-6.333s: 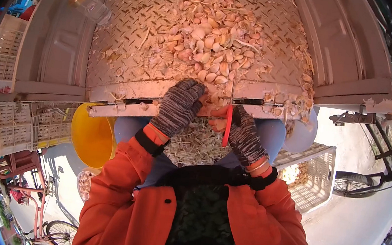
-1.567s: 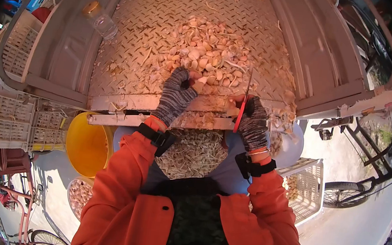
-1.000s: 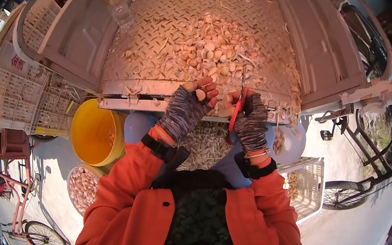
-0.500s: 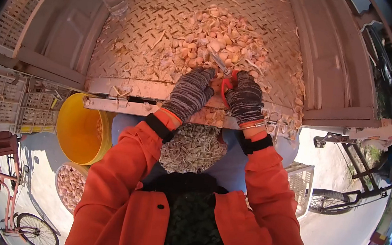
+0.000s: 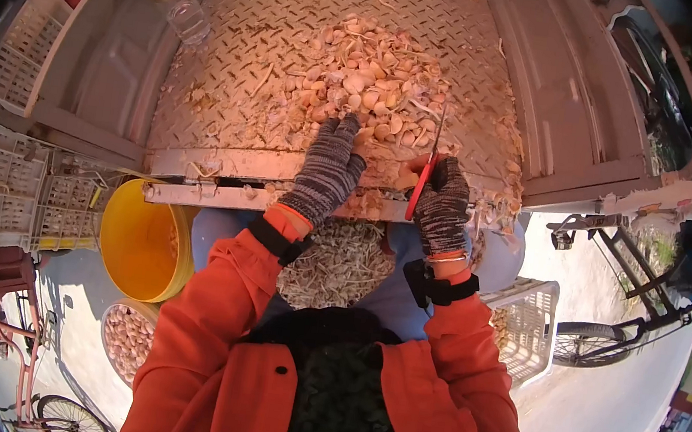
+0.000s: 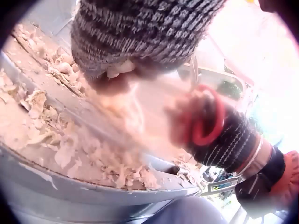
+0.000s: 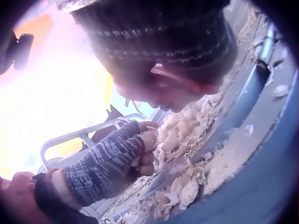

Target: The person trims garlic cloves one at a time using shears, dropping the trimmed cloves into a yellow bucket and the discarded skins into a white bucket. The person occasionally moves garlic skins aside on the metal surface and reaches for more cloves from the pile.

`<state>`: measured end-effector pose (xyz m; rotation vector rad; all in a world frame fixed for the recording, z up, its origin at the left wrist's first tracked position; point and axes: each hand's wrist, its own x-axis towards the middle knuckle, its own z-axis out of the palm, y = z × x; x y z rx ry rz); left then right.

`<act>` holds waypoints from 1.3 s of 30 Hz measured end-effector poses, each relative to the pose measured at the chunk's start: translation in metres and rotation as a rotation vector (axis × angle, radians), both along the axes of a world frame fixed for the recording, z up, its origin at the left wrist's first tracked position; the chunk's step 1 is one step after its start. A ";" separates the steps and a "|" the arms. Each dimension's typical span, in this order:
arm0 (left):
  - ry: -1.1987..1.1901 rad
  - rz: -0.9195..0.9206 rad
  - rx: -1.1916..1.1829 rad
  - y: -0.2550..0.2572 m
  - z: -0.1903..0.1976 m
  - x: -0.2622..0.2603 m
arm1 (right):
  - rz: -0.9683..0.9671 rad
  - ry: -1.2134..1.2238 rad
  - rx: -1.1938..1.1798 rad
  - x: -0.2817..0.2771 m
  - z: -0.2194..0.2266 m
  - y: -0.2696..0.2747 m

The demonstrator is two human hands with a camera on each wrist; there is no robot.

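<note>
Grey knitted fingerless gloves cover both hands. In the head view, my left hand (image 5: 328,171) is at the near edge of a heap of garlic cloves (image 5: 371,81). Its fingers curl round a pale clove (image 6: 120,69) in the left wrist view; the right wrist view shows the bent fingers from the side. My right hand (image 5: 444,206) grips red-handled scissors (image 5: 423,187) to the right, blades pointing away over the metal bed (image 5: 257,24). The two hands are apart. Whether the right fingertips also hold a clove cannot be told.
Papery skins (image 5: 489,208) litter the bed's front edge. A glass jar (image 5: 187,19) is at the bed's left. Below are a yellow bucket (image 5: 132,233), a bowl of cloves (image 5: 126,340), trimmings (image 5: 335,267) between the knees and a white crate (image 5: 533,325).
Half a second ago the scissor blades pointed left over the heap with the hands close together; now they point away and the right hand has moved off to the right. The left hand remains by the heap.
</note>
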<state>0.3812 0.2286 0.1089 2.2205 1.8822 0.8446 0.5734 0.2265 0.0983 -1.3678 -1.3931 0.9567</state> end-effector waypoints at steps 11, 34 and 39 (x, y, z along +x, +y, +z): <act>-2.152 0.075 -0.788 -0.060 -0.008 0.006 | 0.245 -0.174 0.333 -0.040 0.064 -0.062; 0.043 0.679 -0.482 -0.230 -0.066 -0.327 | 0.178 -0.503 0.322 -0.038 0.039 0.006; 0.212 0.605 0.077 -0.216 -0.032 -0.286 | 0.208 -0.681 0.353 -0.045 0.032 0.054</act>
